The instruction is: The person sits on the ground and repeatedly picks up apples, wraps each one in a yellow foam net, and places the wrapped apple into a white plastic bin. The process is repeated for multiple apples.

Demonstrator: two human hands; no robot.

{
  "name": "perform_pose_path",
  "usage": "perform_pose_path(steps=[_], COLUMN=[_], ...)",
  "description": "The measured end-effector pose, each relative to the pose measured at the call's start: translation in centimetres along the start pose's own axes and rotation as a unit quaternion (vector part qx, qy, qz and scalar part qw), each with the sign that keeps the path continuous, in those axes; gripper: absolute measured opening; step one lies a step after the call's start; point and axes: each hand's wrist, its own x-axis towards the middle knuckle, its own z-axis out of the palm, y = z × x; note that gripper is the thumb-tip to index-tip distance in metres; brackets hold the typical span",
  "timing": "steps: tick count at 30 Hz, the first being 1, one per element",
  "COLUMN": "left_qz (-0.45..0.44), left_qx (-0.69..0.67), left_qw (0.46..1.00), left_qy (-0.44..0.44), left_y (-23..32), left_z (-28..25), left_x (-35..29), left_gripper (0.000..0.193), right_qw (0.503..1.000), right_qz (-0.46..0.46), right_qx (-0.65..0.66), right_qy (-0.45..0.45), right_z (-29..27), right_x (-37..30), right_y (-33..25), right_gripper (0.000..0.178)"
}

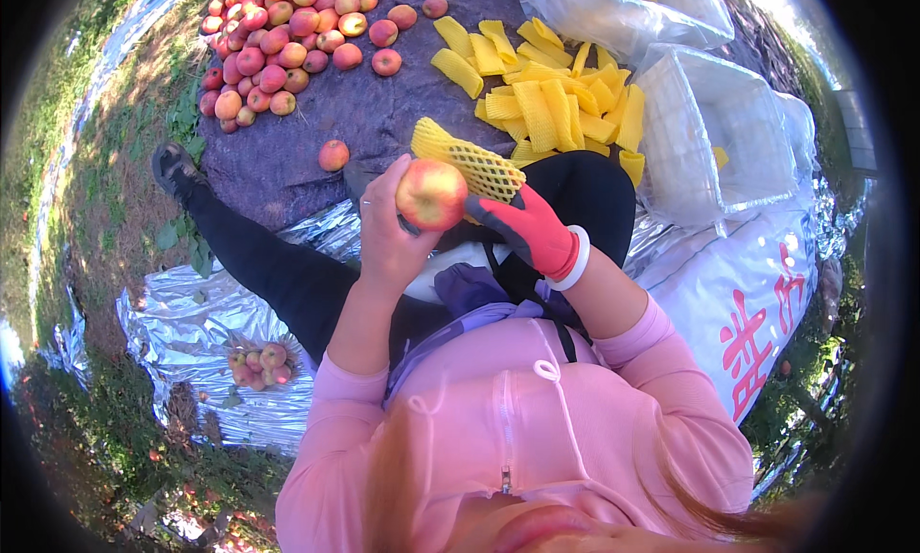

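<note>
My bare left hand [388, 229] is closed round a red and yellow apple [431, 195], held up in front of my lap. Its thumb and fingers lie along the apple's left and lower sides. In a red and grey glove, my right hand [537, 235] grips a yellow foam net sleeve [468, 162] just beside the apple. The sleeve stretches from behind the apple toward the gloved fingers, its mesh spread at the right end. How far the apple touches the sleeve is hidden from this angle.
A heap of apples [287, 35] covers the far left of the dark cloth [297, 174], with a single apple [333, 155] nearer me. Loose yellow foam sleeves [551, 103] lie at far centre-right. Plastic-lined baskets [685, 136] stand to the right. A few apples [259, 366] sit on silver foil [216, 309].
</note>
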Motion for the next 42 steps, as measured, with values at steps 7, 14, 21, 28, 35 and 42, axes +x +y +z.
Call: perform_pose_path(steps=[7,14,21,28,35,42], left_qz=[0.158,-0.288,-0.226,-0.149,-0.015,0.209], left_qx=[0.042,-0.575,-0.687,-0.567,0.01,-0.035], left_qw=[0.986,0.762,0.607,0.757,1.0,0.971], left_qy=[-0.026,-0.073,-0.33,-0.289,-0.023,-0.11], left_y=[-0.3,-2.2,-1.0,-3.3,1.4,5.3], left_z=[-2.6,-6.2,-1.1,-5.0,-4.5,0.8], left_x=[-0.3,0.8,-2.7,-1.0,0.0,-3.4], left_gripper=[0.09,0.048,0.064,0.032,0.022,0.016], right_qw=[0.981,0.958,0.927,0.976,0.939,0.985], right_qz=[-0.096,0.004,0.101,0.039,-0.157,-0.17], right_qx=[-0.145,-0.142,-0.184,-0.106,-0.305,0.016], right_qy=[-0.079,-0.249,-0.31,-0.186,-0.017,0.017], right_z=[0.8,0.9,1.5,-0.3,-2.2,-3.8], right_x=[-0.7,-2.0,-2.2,-1.9,2.5,5.2], right_y=[-0.2,-0.1,1.7,1.7,3.9,3.8], right_gripper=[0.083,0.087,0.084,0.104,0.091,0.068])
